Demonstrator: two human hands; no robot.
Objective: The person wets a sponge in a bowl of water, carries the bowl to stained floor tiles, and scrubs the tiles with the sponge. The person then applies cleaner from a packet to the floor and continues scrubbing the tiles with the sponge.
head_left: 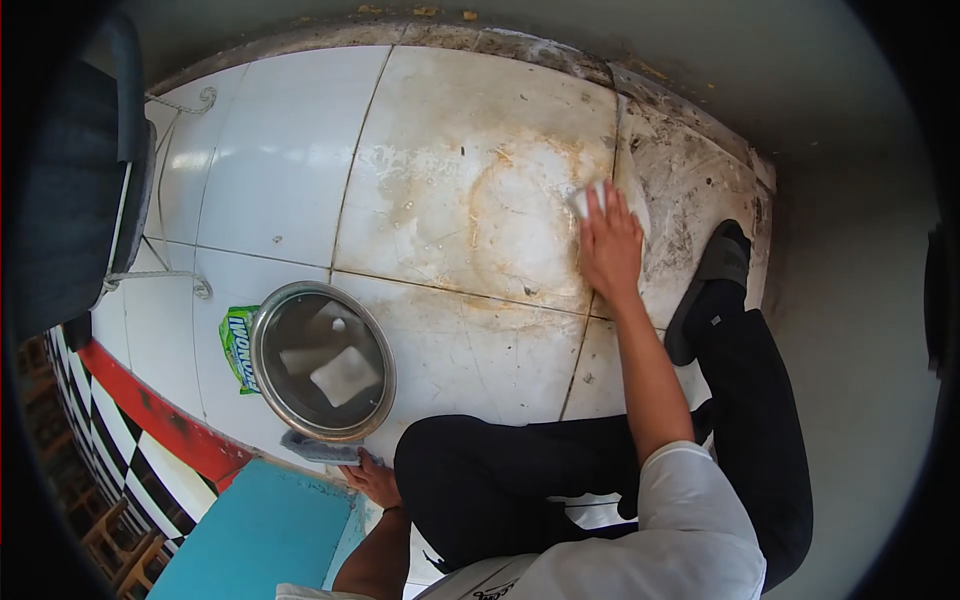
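Note:
On the stained floor tile, my right hand point(611, 243) presses down over a white sponge point(582, 203), whose edge shows beside the fingers; the hand is slightly blurred. My left hand point(374, 482) is low beside my bent knee, its fingers apart at the floor, close to a flat grey block-like thing point(322, 449). Whether they touch it I cannot tell. Just above that stands a round metal bowl point(386, 345) of cloudy water with several white pieces in it. A green packet point(239, 347) lies against the bowl's left side.
Brown stains and dirt mark the white tiles point(430, 200), darkest along the wall's foot point(690, 170). My sandalled foot point(715, 285) is right of my working hand. A dark chair-like object point(85, 190) with curled metal legs stands left. A turquoise block point(265, 530) and red edge point(160, 420) lie lower left.

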